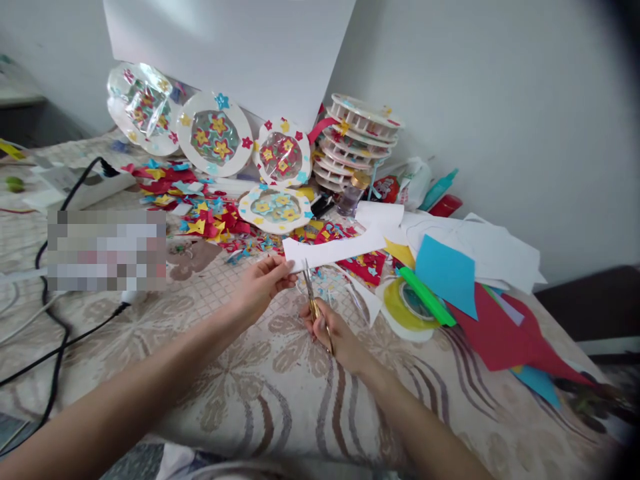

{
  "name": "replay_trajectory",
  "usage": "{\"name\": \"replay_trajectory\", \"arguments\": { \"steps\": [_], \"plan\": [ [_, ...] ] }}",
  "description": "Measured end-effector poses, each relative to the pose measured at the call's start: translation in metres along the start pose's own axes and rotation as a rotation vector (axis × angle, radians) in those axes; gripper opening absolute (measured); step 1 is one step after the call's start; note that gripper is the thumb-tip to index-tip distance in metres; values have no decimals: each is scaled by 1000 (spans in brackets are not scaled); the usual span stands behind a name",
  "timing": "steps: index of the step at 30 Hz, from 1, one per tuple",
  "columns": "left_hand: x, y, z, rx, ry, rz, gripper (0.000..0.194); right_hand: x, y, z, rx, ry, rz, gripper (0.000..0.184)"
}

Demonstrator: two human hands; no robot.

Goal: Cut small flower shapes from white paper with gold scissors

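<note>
Between the thumb and fingers of my left hand is the left end of a long strip of white paper. My right hand is closed on the gold handles of a pair of scissors, with fingers in the loops. The blades point away from me and meet the paper's lower edge close to my left fingers. Whether the blades are apart or closed is too small to tell. Under the strip lie small coloured scraps and a curved white paper offcut.
Decorated round frames lean along the back beside a stack of white rings. Coloured paper scraps heap before them. At right are a green cutter-like tool, blue paper and red paper. Black cables run at left.
</note>
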State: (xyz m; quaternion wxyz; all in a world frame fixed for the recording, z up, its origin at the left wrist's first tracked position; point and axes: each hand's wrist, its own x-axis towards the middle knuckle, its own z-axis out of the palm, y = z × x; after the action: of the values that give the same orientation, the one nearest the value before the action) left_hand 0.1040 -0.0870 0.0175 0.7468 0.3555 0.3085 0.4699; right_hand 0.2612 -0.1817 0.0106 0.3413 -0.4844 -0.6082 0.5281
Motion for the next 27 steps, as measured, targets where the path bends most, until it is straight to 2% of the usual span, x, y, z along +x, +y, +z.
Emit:
{"name": "replay_trajectory", "arguments": {
  "steps": [8, 20, 27],
  "plan": [
    [-4, -1, 3, 102, -43, 26, 28, 1, -1, 1, -53, 39, 2, 53],
    [-6, -2, 3, 129, -70, 24, 24, 3, -2, 2, -68, 44, -9, 53],
    [-4, -2, 3, 130, -67, 26, 24, 4, 0, 11, -40, 125, 1, 57]
  ]
}}
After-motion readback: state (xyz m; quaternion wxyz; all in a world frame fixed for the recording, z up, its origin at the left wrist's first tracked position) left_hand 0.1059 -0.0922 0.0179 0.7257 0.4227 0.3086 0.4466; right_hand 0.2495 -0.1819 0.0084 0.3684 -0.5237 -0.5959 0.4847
